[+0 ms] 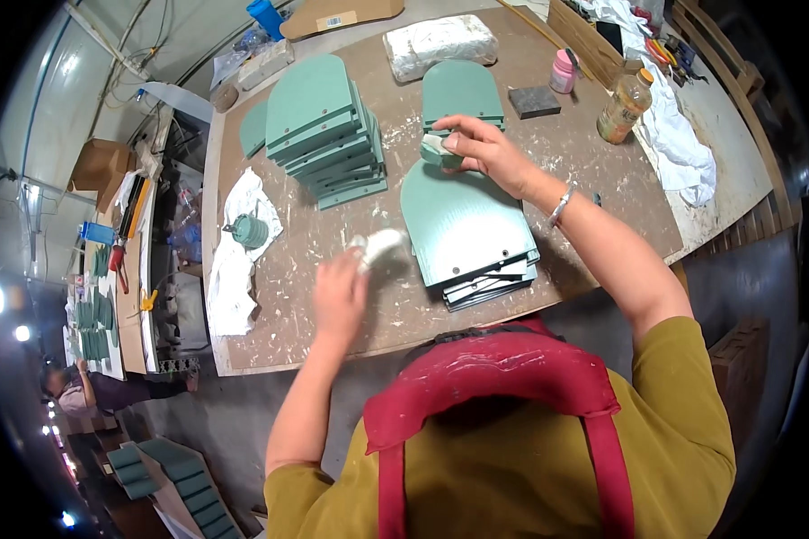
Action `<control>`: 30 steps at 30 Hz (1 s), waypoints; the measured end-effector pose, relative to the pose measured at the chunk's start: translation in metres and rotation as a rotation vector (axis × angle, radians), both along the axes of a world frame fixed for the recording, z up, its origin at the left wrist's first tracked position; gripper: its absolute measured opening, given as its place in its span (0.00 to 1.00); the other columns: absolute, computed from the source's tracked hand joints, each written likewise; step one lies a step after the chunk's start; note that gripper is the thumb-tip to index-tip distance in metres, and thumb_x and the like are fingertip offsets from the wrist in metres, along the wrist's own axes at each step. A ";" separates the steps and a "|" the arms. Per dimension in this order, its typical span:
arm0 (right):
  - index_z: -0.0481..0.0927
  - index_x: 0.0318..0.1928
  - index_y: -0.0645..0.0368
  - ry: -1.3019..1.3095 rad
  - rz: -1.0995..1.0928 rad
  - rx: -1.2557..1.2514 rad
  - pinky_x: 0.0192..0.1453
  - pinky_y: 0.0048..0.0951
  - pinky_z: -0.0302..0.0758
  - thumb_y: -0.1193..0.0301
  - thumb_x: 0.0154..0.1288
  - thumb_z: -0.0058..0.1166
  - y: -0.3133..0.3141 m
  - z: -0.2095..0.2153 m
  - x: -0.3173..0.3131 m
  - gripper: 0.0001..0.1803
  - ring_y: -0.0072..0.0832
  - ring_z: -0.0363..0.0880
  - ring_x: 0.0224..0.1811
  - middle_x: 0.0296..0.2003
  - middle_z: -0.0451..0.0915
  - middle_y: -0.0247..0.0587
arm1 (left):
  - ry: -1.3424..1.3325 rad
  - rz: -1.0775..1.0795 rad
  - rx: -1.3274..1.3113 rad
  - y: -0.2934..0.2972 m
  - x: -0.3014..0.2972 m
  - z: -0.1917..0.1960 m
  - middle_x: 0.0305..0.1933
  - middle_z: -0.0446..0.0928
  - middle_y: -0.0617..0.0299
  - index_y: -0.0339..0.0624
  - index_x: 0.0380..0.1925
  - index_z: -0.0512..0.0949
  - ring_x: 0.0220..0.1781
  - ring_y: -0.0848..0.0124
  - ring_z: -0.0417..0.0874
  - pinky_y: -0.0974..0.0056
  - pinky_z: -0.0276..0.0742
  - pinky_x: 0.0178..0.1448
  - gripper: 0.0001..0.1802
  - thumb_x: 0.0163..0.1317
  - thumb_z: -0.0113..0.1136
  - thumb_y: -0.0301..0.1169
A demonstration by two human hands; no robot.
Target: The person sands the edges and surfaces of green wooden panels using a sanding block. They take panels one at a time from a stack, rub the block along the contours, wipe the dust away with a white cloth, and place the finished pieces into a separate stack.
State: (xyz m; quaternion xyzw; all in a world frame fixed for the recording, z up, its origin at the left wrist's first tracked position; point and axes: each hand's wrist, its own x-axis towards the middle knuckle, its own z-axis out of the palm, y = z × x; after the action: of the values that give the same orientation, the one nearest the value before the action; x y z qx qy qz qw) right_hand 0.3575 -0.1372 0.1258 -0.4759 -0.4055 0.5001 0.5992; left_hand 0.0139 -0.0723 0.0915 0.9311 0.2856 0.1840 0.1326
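Note:
My right hand [493,154] is closed on a small block [439,151], pale green with a white top. It is held above the far end of a short stack of green round-ended panels [467,220] with small holes along the near edge. My left hand [340,292], smeared by motion, is closed on a white wad [382,246], perhaps cloth, just left of that stack. A taller stack of similar panels [310,103] stands at the left, its layers unevenly offset. Another green panel [461,90] lies beyond my right hand.
On the worktable [315,332] lie a white cloth [234,301] with a ribbed green container [250,232], a wrapped white bundle [440,45], a dark grey block [534,102], a pink bottle [563,72] and a jar [625,108]. A co-worker [90,393] is at the far left.

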 end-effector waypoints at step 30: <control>0.72 0.64 0.61 0.580 -0.665 0.293 0.52 0.38 0.77 0.64 0.77 0.50 -0.146 -0.007 0.051 0.21 0.32 0.77 0.46 0.50 0.79 0.42 | -0.657 0.073 -1.010 0.135 0.252 0.077 0.41 0.79 0.60 0.38 0.51 0.76 0.42 0.74 0.77 0.65 0.76 0.46 0.14 0.74 0.60 0.37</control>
State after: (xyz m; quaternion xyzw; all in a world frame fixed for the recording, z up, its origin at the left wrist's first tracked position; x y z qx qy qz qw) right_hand 0.4084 -0.2833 0.1192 -0.3307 -0.1130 0.3309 0.8766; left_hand 0.2662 0.0626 0.1689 0.6371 0.3136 0.3081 0.6331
